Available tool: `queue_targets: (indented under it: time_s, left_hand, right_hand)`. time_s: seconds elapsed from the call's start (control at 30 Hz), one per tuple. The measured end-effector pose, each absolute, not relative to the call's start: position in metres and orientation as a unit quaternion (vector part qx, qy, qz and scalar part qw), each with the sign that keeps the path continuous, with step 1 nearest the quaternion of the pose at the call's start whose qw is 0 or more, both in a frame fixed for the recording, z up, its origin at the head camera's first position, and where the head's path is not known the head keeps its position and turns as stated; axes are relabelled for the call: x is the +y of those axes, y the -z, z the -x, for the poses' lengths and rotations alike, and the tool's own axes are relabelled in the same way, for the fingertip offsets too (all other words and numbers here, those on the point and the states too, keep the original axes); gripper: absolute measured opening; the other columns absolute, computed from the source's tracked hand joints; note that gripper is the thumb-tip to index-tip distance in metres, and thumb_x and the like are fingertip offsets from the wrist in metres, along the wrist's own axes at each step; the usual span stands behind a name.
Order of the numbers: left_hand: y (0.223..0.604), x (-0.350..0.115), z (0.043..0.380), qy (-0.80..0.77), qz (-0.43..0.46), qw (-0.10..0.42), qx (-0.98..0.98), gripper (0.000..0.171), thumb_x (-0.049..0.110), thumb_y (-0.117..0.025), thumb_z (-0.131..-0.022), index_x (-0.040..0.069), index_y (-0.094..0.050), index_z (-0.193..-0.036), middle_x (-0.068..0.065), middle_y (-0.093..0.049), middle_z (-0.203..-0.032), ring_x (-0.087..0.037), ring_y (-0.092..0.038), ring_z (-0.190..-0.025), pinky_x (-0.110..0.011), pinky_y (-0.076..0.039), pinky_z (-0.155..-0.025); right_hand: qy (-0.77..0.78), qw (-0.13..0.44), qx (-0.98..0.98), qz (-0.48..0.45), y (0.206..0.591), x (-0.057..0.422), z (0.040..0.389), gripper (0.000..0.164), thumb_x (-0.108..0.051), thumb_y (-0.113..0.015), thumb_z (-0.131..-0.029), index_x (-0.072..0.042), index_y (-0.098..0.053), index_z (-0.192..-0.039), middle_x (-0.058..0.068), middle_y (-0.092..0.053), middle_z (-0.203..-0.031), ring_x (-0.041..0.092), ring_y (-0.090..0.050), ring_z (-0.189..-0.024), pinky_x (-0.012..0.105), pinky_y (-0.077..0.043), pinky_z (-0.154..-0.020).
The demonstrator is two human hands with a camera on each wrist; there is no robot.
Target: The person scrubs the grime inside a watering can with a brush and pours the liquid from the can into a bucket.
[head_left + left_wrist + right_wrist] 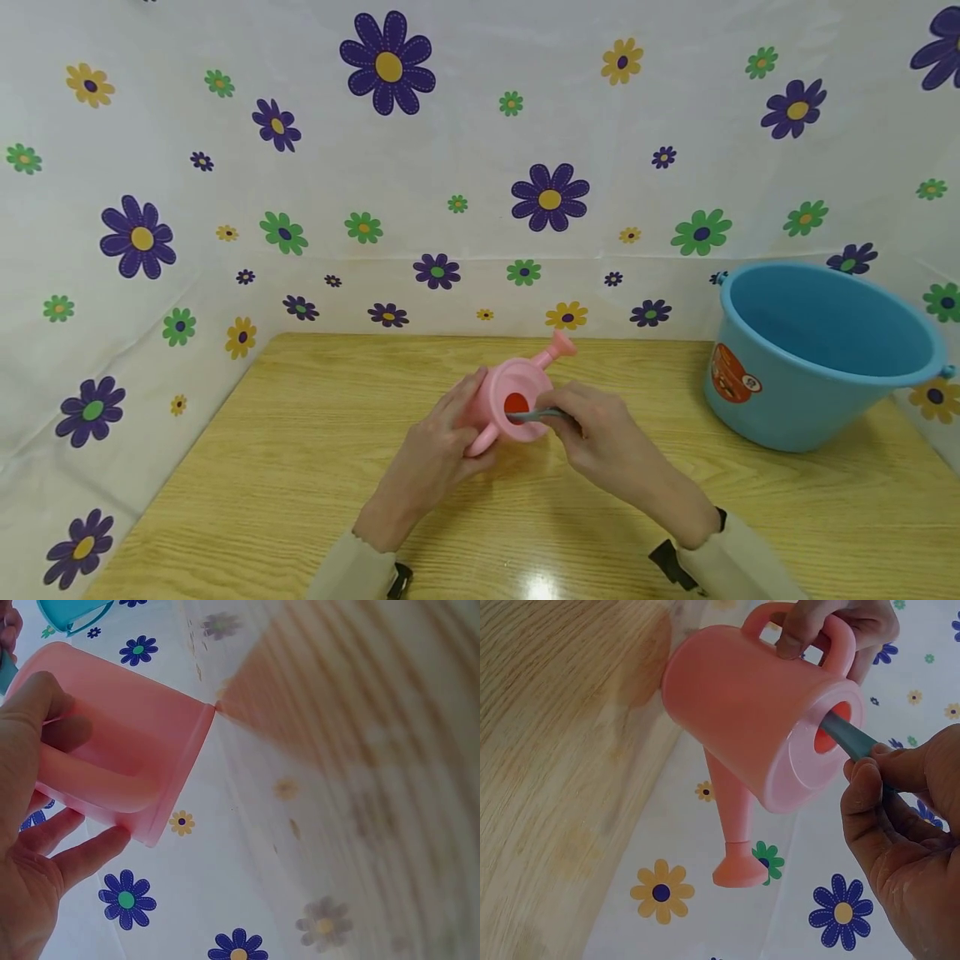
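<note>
A pink watering can [742,712] is tilted in the middle of the table, an edge of its base at the tabletop. Its round top opening faces back toward me, and the spout [552,348] points to the far right. My left hand [435,442] grips the can by its handle [105,784], with the thumb and fingers about it. Between thumb and fingers, my right hand [600,429] pinches a slim teal-grey handle [851,739]. That handle's far end goes into the can's opening, so its tip is hidden. Red shows inside the opening.
A blue bucket [802,400] with a red sticker [731,373] stands at the table's right side. White cloth [465,150] with printed flowers hangs behind and along the left of the wooden table [300,433].
</note>
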State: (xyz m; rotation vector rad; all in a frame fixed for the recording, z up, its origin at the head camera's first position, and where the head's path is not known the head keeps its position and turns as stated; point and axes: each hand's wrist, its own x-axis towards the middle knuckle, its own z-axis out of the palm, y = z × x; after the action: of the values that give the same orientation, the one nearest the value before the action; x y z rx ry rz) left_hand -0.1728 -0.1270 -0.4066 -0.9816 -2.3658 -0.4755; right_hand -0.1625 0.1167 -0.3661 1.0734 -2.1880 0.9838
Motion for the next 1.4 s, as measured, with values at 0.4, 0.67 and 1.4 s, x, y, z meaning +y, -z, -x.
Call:
queue_targets:
  time_s: [0.4, 0.67, 1.4]
  left_hand:
    - [0.407, -0.127, 0.172, 0.173, 0.372, 0.275, -0.869, 0.034, 0.018, -0.091, -0.076, 0.009, -0.063, -0.060, -0.024, -0.051, -0.152, -0.040, -0.057, -0.136, -0.038, -0.059, -0.095]
    - [0.406, -0.127, 0.173, 0.175, 0.371, 0.267, -0.872, 0.031, 0.017, -0.091, -0.077, 0.009, -0.065, -0.061, -0.024, -0.050, -0.153, -0.041, -0.056, -0.136, -0.039, -0.058, -0.097]
    - [0.405, -0.129, 0.174, 0.166, 0.362, 0.260, -0.880, 0.032, 0.016, -0.092, -0.075, 0.008, -0.064, -0.062, -0.023, -0.050, -0.153, -0.040, -0.056, -0.137, -0.040, -0.054, -0.101]
  right_hand:
    - [-0.357, 0.264, -0.803, -0.399, 0.373, 0.111, 0.167, 0.025, 0.012, -0.076, -0.082, -0.007, -0.069, -0.095, 0.003, -0.070, -0.087, 0.007, -0.054, -0.072, 0.014, -0.048, -0.060]
    - [-0.372, 0.249, -0.810, -0.379, 0.362, 0.118, 0.160, 0.022, 0.012, -0.073, -0.085, -0.006, -0.071, -0.097, 0.001, -0.069, -0.085, 0.004, -0.050, -0.069, 0.015, -0.045, -0.057]
    - [-0.374, 0.238, -0.828, -0.343, 0.349, 0.136, 0.154, 0.020, 0.010, -0.073, -0.087, -0.007, -0.072, -0.098, -0.004, -0.066, -0.082, 0.000, -0.049, -0.066, 0.017, -0.047, -0.055]
